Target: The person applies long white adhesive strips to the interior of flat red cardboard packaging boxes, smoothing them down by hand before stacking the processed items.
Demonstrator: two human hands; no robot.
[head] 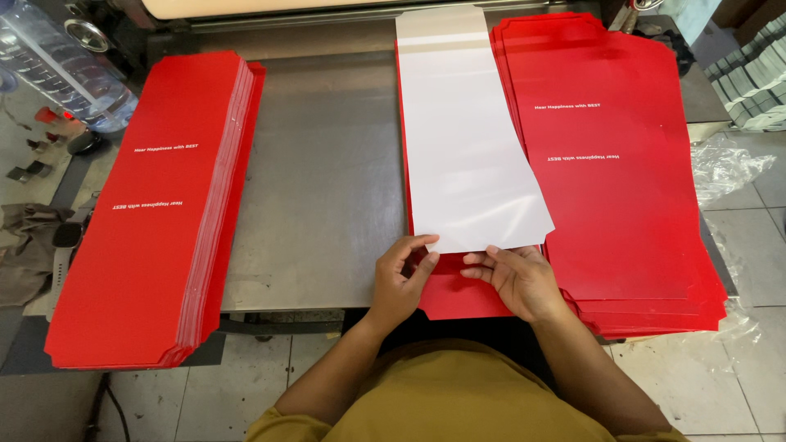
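Grey sheet-metal worktable (319,188) fills the middle of the view, with tiled floor (720,368) showing along its near and right edges.

At the table's left edge lies a tall, squared stack of red die-cut card blanks (155,213), long axis running from the near edge to the far edge. A second, looser pile of red blanks (622,180) covers the right side, fanned and overhanging the right and near edges.

Between these, right of centre, a single white sheet (467,139) lies face up on a red blank (458,296) whose near end shows beneath it. The sheet's long axis runs away from the person toward the far edge; its near short edge sits directly ahead of both hands.

Left hand (401,282): fingers curled, thumb and forefinger pinching the near left corner of the white sheet. Right hand (516,278): fingers pressed on the sheet's near edge toward its right corner, the hand resting on the red blank; grip not fully closed, more a pinch and hold-down. Both hands are equally near the sheet, one at each near corner.

Off the table's far left corner a clear plastic bottle (61,69) lies on its side. A wristwatch (64,245) sits on the low surface at left. Crumpled clear plastic film (729,168) lies beyond the right edge.
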